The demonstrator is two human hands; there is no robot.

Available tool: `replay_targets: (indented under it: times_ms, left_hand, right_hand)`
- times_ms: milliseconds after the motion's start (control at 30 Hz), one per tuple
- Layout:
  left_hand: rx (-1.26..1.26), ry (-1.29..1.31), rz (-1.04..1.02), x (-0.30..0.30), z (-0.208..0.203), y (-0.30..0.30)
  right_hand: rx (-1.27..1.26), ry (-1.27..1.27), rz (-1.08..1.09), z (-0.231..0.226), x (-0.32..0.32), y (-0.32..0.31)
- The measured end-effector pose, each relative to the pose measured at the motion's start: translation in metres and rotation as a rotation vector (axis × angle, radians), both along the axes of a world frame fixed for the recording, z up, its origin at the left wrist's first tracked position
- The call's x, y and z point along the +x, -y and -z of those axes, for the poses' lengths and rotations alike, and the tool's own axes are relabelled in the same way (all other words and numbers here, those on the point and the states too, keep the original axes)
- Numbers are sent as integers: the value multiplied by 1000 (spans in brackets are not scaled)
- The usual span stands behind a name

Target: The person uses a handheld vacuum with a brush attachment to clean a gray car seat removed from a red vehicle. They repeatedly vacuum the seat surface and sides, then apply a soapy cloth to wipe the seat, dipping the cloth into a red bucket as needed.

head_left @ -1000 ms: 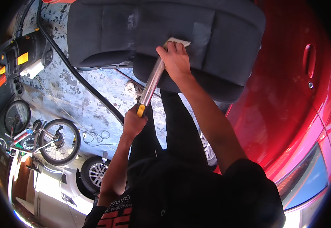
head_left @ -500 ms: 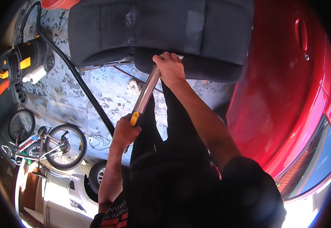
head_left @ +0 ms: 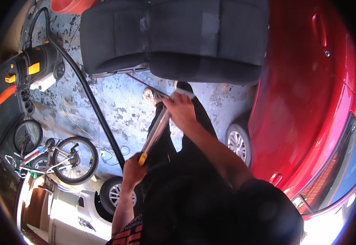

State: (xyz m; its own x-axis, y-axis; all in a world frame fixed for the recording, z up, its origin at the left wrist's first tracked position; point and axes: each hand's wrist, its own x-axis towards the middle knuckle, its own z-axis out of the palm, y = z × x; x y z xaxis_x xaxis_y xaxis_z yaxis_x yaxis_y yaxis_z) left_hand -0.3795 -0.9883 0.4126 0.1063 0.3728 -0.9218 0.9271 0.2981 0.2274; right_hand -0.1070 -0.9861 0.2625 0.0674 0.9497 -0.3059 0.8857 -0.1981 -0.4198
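Note:
My left hand (head_left: pixel 134 168) is closed around the yellow-marked rear grip of a shiny metal vacuum wand (head_left: pixel 156 131). Further up, my right hand (head_left: pixel 181 110) wraps the wand just behind its flat head. That head (head_left: pixel 185 92) sits below the front edge of a dark grey car seat (head_left: pixel 178 36), apart from it. The seat is a wide bench with whitish marks and a paler patch on its fabric. A thick black hose (head_left: pixel 91 96) runs from the upper left down to my left hand.
A black wheeled machine with yellow parts (head_left: pixel 39 67) stands at left, an orange-red bucket (head_left: pixel 70 5) at the top. A bicycle (head_left: pixel 70 161) and a white vehicle (head_left: pixel 89 210) are lower left. The red car (head_left: pixel 288 94) fills the right side. A thin cord crosses the worn floor.
Both hands have drawn the wand back towards me, so its head has left the seat's front edge. My view has shifted slightly, showing more floor and the red car's wheel.

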Motion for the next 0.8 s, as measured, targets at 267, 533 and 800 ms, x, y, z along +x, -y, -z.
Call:
replay_targets:
  times_ms: [267, 533, 800]
  left_hand:
    - [264, 191, -268, 110, 51, -22]
    - [349, 224, -315, 286, 129, -132]
    - [286, 266, -315, 276, 163, -88]
  right_hand:
    - [380, 164, -52, -10, 96, -119]
    - [452, 329, -206, 49, 256, -256]
    - [431, 357, -138, 81, 250, -206]
